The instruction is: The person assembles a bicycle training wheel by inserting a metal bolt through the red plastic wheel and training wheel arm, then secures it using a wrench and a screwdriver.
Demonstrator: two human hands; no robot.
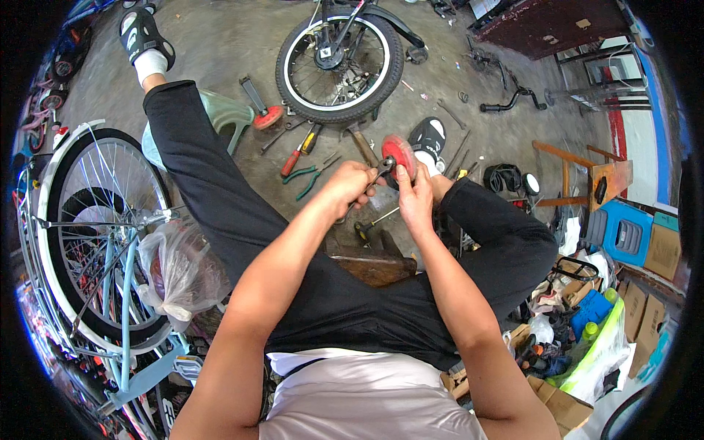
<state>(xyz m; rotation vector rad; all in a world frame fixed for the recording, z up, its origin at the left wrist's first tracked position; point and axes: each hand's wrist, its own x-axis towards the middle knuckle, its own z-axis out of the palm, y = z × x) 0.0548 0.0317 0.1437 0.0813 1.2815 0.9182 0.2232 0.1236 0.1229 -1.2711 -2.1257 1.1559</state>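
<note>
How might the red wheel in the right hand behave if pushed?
Set on edge, the red wheel would probably roll, being round. It might tip sideways, looking narrow. It seems stiff, showing no bend in the right hand.

On the red wheel (400, 154) we see glossy plastic, on the wrench (385, 167) shiny metal, on the tyre (334, 115) matt rubber. The stool (224, 108) looks like smooth plastic, the bag (180, 271) crinkled, shiny film; our trousers (499, 227) are matt cloth, the chair (614, 183) wood.
</note>
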